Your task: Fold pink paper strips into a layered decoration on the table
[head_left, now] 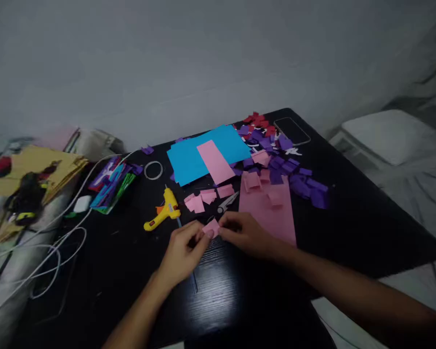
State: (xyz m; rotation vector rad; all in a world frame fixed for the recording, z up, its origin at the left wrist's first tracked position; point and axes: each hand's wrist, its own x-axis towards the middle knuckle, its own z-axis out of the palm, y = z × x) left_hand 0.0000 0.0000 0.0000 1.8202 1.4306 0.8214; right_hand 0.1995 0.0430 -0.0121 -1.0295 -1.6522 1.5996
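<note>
A small piece of pink paper [211, 227] is pinched between both hands above the black table. My left hand [185, 247] grips its left edge with thumb and fingers; my right hand [245, 232] holds the right edge. Just beyond the hands lie scissors [227, 202] and several cut pink pieces [208, 196]. To the left rests a yellow glue gun [163, 211], with a thin stick [194, 282] partly hidden under my left hand. A larger pink sheet [267, 220] lies beside my right hand, bearing several folded pink pieces.
Blue sheets [187, 160] with a pink strip [216, 162] lie farther back. Purple pieces [308, 189] and red pieces [256, 118] are scattered at the right, near a phone-like dark object [291, 131]. A tape-like ring [153, 170], colourful packets [112, 186] and white cables [58, 259] occupy the left.
</note>
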